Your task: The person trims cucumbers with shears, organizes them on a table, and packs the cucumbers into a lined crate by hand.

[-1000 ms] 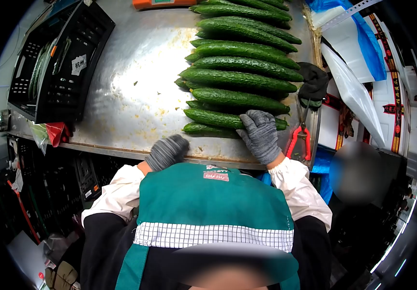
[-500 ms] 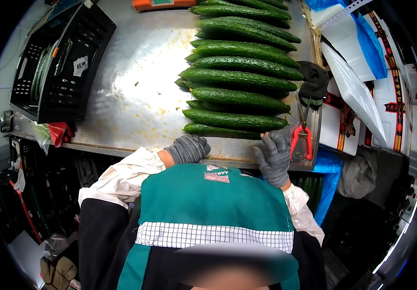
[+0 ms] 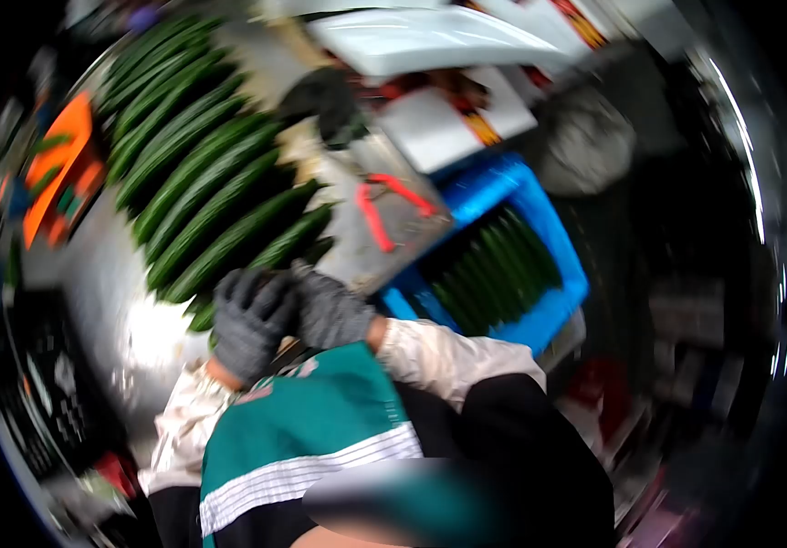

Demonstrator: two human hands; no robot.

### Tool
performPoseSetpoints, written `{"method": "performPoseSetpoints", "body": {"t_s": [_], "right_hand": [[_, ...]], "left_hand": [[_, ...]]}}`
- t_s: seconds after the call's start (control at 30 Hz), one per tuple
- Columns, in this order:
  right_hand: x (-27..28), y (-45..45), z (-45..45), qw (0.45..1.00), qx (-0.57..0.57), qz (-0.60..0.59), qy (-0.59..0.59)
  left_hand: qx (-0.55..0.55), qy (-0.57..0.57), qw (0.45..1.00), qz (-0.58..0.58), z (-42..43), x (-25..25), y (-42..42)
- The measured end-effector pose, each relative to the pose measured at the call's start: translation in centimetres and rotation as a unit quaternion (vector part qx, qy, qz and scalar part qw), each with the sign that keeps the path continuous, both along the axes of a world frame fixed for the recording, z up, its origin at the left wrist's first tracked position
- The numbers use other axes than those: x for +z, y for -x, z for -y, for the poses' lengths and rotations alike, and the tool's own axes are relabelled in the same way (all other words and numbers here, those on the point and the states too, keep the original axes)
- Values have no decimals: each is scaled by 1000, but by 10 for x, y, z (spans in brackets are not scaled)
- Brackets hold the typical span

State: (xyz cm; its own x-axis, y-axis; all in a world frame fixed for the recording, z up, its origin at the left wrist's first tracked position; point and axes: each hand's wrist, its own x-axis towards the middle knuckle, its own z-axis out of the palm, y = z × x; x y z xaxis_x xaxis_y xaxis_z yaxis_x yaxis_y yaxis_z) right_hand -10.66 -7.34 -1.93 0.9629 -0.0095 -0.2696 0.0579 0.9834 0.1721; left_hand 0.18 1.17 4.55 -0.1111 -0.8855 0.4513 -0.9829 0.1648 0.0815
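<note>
Long green cucumbers [image 3: 202, 178] lie side by side in a slanted row on the metal table [image 3: 101, 265]. At the near end of the row is my left hand [image 3: 252, 320], in a grey knit glove, its fingers over the nearest cucumbers. Beside it, touching or almost touching, my right hand [image 3: 330, 309] wears a matching glove, with its fingertips near the cucumber ends. Motion blur and overlap hide what either hand grips, if anything. Red-handled scissors [image 3: 384, 210] lie on the table beyond my right hand, near a dark cloth [image 3: 325, 100].
A blue-lined container [image 3: 576, 279] of cucumbers stands right of the table. An orange scale [image 3: 65, 173] is at the left, and a black crate [image 3: 37, 393] at the lower left. White boxes [image 3: 457, 119] and a grey bag [image 3: 590, 142] are beyond the table's edge.
The view has swung to the right, bringing the blue-lined container of cucumbers fully into sight. My hands, apart before, are now close together at the near end of the row.
</note>
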Motion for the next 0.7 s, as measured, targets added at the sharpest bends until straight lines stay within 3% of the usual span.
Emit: {"method": "performPoseSetpoints", "body": {"t_s": [0.03, 0.07, 0.1, 0.2, 0.3, 0.33, 0.37, 0.43, 0.47, 0.5, 0.53, 0.6, 0.63, 0.67, 0.7], "right_hand": [[-6, 1, 0, 999, -11, -19, -35], [-54, -5, -2, 976, -10, 201, -84], [-99, -6, 0, 902, 6, 416, -116], [-112, 15, 9, 935, -81, 342, -55], [-119, 28, 5, 962, -168, 217, -3], [-12, 40, 20, 958, -228, -168, -54], [-2, 61, 28, 964, -235, -115, -49], [16, 89, 45, 920, -352, -174, 1], [29, 119, 59, 916, -376, -117, -74], [35, 156, 73, 929, -352, 84, -72], [67, 190, 80, 901, -411, 75, -117], [62, 294, 102, 860, -492, 132, -30], [75, 355, 105, 820, -560, 10, 115], [65, 433, 116, 771, -572, -18, 281], [67, 493, 117, 669, -594, -99, 436]], "left_hand": [[-3, -25, 999, 25, 2, -6, 3], [-28, -65, 997, 33, 5, -6, 6], [-44, -105, 992, 46, 9, -3, 10], [-62, -174, 979, 83, 20, -2, 21], [-115, -106, 983, 97, 37, -6, 33], [-142, -50, 982, 118, 47, -9, 37], [-166, -26, 978, 124, 56, -2, 44], [-218, -57, 966, 128, 67, -1, 50], [-252, -54, 961, 104, 73, 8, 56], [-283, -13, 955, 92, 79, 14, 60], [-287, -29, 955, 71, 79, 25, 64], [-275, -31, 961, 7, 83, 27, 55], [-254, -10, 967, -9, 85, 28, 51], [-223, 6, 975, -18, 86, 25, 45], [-192, 20, 981, -27, 86, 22, 40]]}}
